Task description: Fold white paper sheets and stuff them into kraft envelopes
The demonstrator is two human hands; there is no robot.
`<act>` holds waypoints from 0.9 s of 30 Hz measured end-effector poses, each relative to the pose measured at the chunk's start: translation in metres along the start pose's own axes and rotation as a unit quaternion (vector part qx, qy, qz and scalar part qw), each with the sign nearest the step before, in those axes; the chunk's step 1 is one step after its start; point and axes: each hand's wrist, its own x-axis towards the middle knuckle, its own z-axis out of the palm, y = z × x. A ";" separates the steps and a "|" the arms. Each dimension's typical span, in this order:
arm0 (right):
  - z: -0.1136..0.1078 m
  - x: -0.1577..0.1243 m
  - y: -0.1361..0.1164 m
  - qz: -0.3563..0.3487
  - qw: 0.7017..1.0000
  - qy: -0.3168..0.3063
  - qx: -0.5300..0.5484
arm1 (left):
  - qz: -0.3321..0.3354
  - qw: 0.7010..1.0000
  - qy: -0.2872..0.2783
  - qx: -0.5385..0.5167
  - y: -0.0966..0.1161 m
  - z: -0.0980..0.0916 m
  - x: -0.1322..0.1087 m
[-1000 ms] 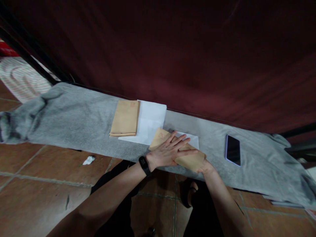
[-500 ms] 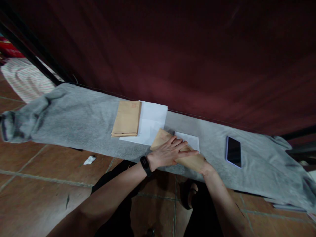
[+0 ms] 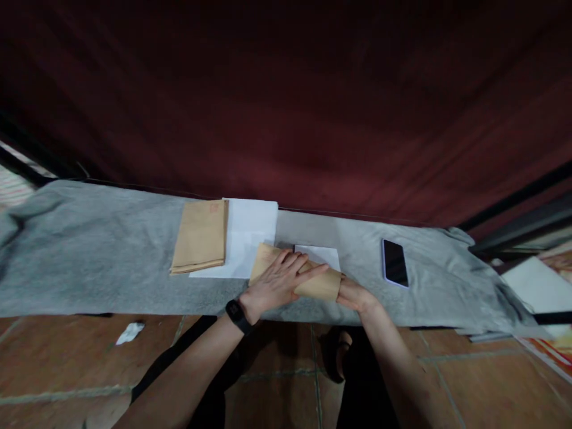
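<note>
My left hand (image 3: pixel 277 279), a black band on its wrist, lies flat across a brown paper envelope (image 3: pixel 319 285) on the grey cloth, thumb stretched to the right. At the envelope's right end is my right hand (image 3: pixel 352 293); its fingers are hidden in or under the paper, and I cannot tell which. A small stack of brown envelopes (image 3: pixel 200 234) with a red printed mark lies to the left, overlapping white paper sheets (image 3: pixel 252 229). Just behind the envelope under my hands is a smaller white paper (image 3: pixel 319 255).
A phone (image 3: pixel 395 263) with a purple edge lies on the right of the grey cloth (image 3: pixel 111 250) covering a long narrow bench. A dark red curtain (image 3: pixel 286 119) hangs behind it. A crumpled white tissue (image 3: pixel 130 333) is on the tiled floor.
My right hand has drawn back to the right, so more of it shows beyond the envelope's end. My left hand still presses on the envelope. The view has turned toward the right.
</note>
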 end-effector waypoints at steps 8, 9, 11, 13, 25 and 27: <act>-0.033 -0.004 0.005 0.045 0.985 -0.100 0.130 | -0.006 1.000 0.019 0.010 0.000 0.001 0.004; -0.038 -0.005 0.005 0.037 0.983 -0.098 0.148 | -0.009 1.000 0.023 0.012 0.000 -0.001 0.004; -0.047 -0.005 0.006 0.013 0.981 -0.084 0.177 | -0.022 0.999 0.032 0.016 -0.003 -0.004 0.003; -0.055 -0.001 0.007 -0.016 0.984 -0.045 0.169 | -0.047 0.998 0.043 0.021 -0.009 -0.006 0.002; -0.044 0.030 0.044 -0.018 0.874 0.232 -0.426 | -0.165 0.986 0.007 -0.023 -0.052 0.016 -0.008; -0.036 0.030 0.045 -0.002 0.855 0.237 -0.461 | -0.168 0.985 -0.006 -0.031 -0.052 0.018 -0.006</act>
